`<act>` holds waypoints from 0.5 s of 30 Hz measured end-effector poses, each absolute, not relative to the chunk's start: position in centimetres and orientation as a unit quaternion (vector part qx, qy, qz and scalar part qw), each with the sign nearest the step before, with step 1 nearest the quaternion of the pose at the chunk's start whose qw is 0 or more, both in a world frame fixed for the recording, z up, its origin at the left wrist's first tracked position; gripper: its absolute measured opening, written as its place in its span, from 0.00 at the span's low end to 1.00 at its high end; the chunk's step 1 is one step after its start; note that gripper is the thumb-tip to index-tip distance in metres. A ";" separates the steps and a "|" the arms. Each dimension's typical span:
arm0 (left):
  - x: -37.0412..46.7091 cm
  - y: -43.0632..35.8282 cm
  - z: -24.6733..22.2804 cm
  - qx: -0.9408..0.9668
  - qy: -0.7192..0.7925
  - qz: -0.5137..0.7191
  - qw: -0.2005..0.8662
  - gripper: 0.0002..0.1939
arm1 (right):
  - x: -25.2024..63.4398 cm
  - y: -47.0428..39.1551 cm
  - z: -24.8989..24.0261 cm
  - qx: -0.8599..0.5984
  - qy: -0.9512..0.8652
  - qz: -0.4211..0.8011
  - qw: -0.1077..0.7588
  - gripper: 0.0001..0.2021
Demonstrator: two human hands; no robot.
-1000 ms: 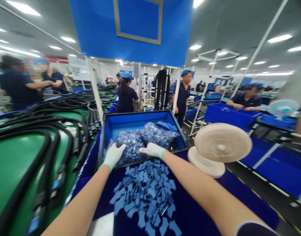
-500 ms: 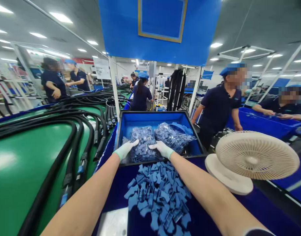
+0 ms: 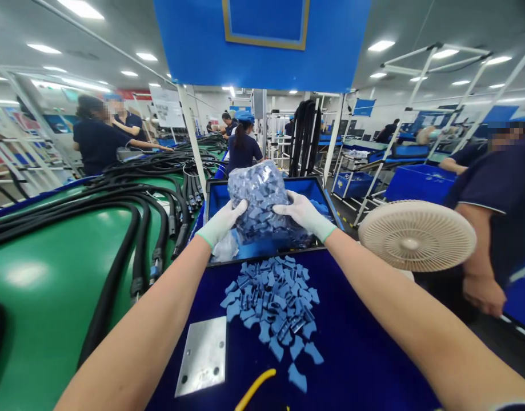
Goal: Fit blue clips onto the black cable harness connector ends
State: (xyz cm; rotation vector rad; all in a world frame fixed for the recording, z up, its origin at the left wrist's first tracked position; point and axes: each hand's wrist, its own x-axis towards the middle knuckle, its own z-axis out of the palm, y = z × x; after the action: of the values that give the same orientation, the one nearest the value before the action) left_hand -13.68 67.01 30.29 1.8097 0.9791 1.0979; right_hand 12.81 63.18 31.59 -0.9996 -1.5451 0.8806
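Note:
A clear plastic bag (image 3: 259, 200) full of blue parts is held up between both gloved hands, above a black-rimmed blue bin (image 3: 266, 256). My left hand (image 3: 223, 221) grips the bag's left side, thumb in front. On the opposite side my right hand (image 3: 307, 214) holds it the same way; the fingers behind the bag are hidden. Loose blue parts (image 3: 271, 299) lie heaped on the dark blue surface (image 3: 348, 342) in front of the bin. Other blue pieces show inside the bin at the right, partly hidden by my right hand.
A metal plate (image 3: 203, 357) and a yellow handle (image 3: 256, 388) lie nearer me. Black hoses (image 3: 116, 274) cover part of the green table (image 3: 43, 268) at left. A beige fan (image 3: 416, 235) stands at right, beside a person (image 3: 511, 211). More people are farther back.
Both hands have lifted the bag up out of the bin. The view has shifted, bringing the whole metal plate and the yellow handle into sight. The person at right has moved nearer, past the fan.

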 end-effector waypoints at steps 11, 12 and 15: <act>-2.6 63.1 26.8 0.788 0.368 0.312 0.383 0.51 | 21.4 51.9 19.0 -0.474 -0.443 0.432 0.626 0.28; -2.4 63.2 26.4 0.790 0.368 0.304 0.384 0.51 | 21.7 51.5 18.1 -0.478 -0.430 0.439 0.627 0.27; -2.4 63.6 25.0 0.788 0.369 0.294 0.394 0.47 | 22.5 51.0 16.5 -0.484 -0.405 0.450 0.632 0.25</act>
State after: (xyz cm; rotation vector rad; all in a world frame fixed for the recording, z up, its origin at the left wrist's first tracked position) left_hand -2.38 63.61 25.03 1.9993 0.9369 0.7468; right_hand 22.49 51.01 16.55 -1.1067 -0.9268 1.0288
